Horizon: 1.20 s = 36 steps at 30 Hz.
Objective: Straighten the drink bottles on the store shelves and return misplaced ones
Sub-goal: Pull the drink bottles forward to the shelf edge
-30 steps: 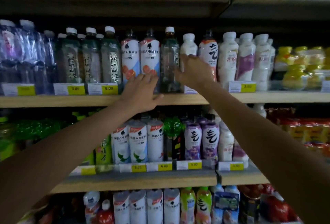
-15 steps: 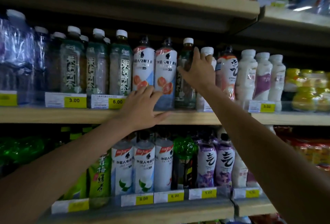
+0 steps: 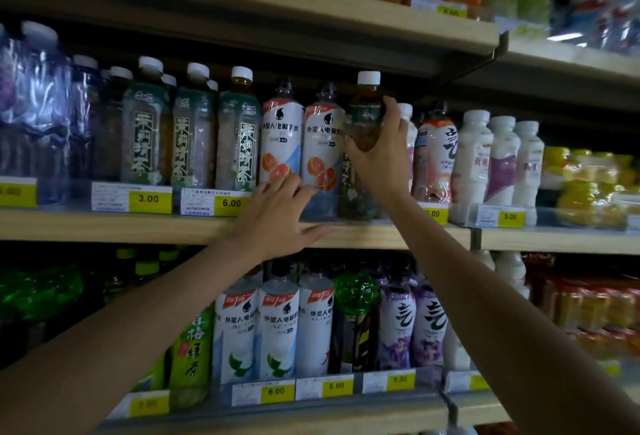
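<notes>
- three green tea bottles (image 3: 239, 133) stand in a row at the left of the middle shelf (image 3: 138, 226), labels facing out; probably where the stray belongs.
- the left hand (image 3: 277, 220) lies open, fingers spread on the shelf edge by the grapefruit bottles (image 3: 280, 143), holding nothing, likely to steady them.
- the right hand (image 3: 381, 157) is wrapped around a stray tea bottle (image 3: 363, 116) standing between the grapefruit bottles and a peach bottle (image 3: 436, 154), seemingly gripped for lifting out.

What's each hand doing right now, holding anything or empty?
Left hand: open, fingers spread against the grapefruit bottles at the shelf edge, gripping nothing.
Right hand: closed around the white-capped tea bottle.
</notes>
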Each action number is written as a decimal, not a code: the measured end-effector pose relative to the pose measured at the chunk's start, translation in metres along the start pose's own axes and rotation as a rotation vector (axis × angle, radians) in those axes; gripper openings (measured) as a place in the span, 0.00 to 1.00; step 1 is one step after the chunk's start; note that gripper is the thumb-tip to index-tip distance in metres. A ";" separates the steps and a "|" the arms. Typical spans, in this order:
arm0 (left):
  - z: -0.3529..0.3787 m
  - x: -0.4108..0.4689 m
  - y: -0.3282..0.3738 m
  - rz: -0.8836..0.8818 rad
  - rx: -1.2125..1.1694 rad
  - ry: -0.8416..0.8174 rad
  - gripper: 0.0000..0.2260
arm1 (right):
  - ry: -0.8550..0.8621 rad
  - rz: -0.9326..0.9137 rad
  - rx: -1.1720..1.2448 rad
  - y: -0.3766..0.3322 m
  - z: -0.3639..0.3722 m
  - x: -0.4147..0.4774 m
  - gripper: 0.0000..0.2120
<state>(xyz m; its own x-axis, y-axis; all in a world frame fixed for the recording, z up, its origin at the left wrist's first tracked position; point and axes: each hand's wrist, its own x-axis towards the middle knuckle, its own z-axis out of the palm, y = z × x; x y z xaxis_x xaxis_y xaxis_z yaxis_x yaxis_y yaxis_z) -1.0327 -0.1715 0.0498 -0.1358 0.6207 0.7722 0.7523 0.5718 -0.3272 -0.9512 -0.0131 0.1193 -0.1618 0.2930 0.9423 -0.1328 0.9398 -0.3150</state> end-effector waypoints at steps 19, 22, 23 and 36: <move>-0.026 -0.007 0.024 -0.103 0.011 -0.203 0.27 | 0.000 0.192 0.449 -0.008 -0.040 -0.034 0.32; -0.035 -0.025 0.006 -0.099 -0.005 -0.225 0.26 | 0.013 0.159 0.455 -0.010 -0.044 -0.043 0.34; -0.039 -0.034 -0.002 -0.117 0.020 -0.221 0.26 | 0.009 0.146 0.442 -0.013 -0.044 -0.045 0.34; -0.088 -0.137 -0.140 -0.340 0.228 -0.223 0.39 | -0.120 0.032 0.299 -0.131 0.000 -0.067 0.24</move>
<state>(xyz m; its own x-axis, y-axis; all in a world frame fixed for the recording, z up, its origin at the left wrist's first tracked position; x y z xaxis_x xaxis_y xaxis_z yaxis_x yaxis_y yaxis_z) -1.0629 -0.3843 0.0378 -0.5043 0.4634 0.7287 0.4838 0.8506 -0.2061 -0.9229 -0.1558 0.0977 -0.2826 0.2822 0.9168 -0.4042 0.8317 -0.3806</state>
